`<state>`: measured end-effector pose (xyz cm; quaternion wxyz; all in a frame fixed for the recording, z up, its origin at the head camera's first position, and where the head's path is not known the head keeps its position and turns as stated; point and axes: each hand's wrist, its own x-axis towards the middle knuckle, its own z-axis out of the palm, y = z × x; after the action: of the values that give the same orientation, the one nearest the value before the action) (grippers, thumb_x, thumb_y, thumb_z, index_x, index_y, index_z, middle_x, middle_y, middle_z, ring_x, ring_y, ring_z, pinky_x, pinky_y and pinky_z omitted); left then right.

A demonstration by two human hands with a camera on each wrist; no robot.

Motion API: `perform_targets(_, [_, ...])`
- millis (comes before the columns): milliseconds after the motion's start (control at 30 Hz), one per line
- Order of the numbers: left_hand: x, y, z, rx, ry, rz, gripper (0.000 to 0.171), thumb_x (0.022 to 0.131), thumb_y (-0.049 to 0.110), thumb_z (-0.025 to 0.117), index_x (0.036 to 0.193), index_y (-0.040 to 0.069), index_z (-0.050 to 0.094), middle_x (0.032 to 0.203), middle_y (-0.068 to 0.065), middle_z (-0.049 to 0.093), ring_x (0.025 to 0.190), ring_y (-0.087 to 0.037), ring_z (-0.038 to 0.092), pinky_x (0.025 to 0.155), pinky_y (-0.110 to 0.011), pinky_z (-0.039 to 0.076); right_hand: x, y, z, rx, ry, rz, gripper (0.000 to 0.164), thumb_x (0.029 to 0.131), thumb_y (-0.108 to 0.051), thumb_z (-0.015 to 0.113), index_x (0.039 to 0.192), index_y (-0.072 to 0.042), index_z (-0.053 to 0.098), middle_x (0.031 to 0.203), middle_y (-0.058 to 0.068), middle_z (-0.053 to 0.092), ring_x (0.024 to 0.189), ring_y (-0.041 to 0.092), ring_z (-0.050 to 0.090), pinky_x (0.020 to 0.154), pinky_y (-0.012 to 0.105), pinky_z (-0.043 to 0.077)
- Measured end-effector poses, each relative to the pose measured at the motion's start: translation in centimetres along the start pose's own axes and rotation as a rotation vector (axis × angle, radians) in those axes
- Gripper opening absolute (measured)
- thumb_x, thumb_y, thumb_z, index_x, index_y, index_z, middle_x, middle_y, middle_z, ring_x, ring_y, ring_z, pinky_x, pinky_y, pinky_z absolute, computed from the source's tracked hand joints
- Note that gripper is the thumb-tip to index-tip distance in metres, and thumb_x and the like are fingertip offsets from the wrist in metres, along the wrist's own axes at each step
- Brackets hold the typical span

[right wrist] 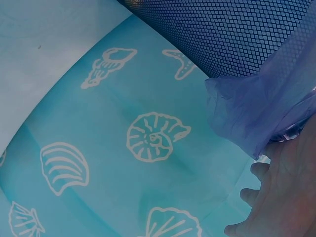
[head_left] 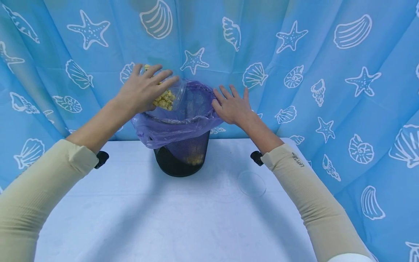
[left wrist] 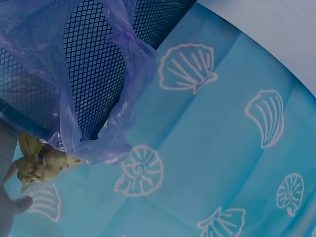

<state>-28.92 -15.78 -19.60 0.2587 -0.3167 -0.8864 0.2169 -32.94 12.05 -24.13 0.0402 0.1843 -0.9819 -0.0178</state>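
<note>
My left hand [head_left: 140,89] grips a clear plastic tub [head_left: 179,92] from above, tipped sideways with its mouth over the bin's left rim. Yellow popcorn [head_left: 164,100] lies in the tub; in the left wrist view clumps of popcorn [left wrist: 42,165] show beside the fingers. The black mesh bin [head_left: 171,160] stands upright, lined with a purple plastic bag [head_left: 163,133] folded over its rim. Through the mesh, more popcorn [head_left: 194,159] shows low inside. My right hand [head_left: 234,107], fingers spread and straight, rests against the bag at the right rim.
A clear round lid [head_left: 252,183] lies on the white table [head_left: 183,225], right of the bin. Close behind the bin hangs a blue curtain [head_left: 209,32] with white shells and starfish. The table's far edge runs just behind the bin's base.
</note>
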Motion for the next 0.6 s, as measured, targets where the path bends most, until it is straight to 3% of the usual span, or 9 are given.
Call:
perform_targets(167, [-0.07, 0.12, 0.23, 0.029, -0.007, 0.020, 0.113, 0.054, 0.029, 0.090, 0.144, 0.018, 0.022, 0.145, -0.013, 0.026, 0.132, -0.036, 0.020, 0.097, -0.063, 0.022, 0.02, 0.01, 0.02, 0.003, 0.000, 0.003, 0.057, 0.096, -0.049, 0.005, 0.148, -0.026, 0.002, 0.153, 0.000, -0.002, 0.137, 0.027, -0.010, 0.100, 0.059, -0.016])
perform_targets(600, [-0.22, -0.09, 0.35, -0.002, 0.036, 0.021, 0.111, 0.053, 0.022, 0.090, 0.142, 0.019, 0.024, 0.144, -0.013, 0.028, 0.132, -0.036, 0.020, 0.098, -0.063, 0.020, 0.06, 0.14, 0.12, 0.010, 0.001, -0.001, 0.058, 0.096, -0.049, 0.005, 0.148, -0.026, 0.003, 0.153, 0.000, -0.001, 0.137, 0.027, -0.010, 0.099, 0.059, -0.016])
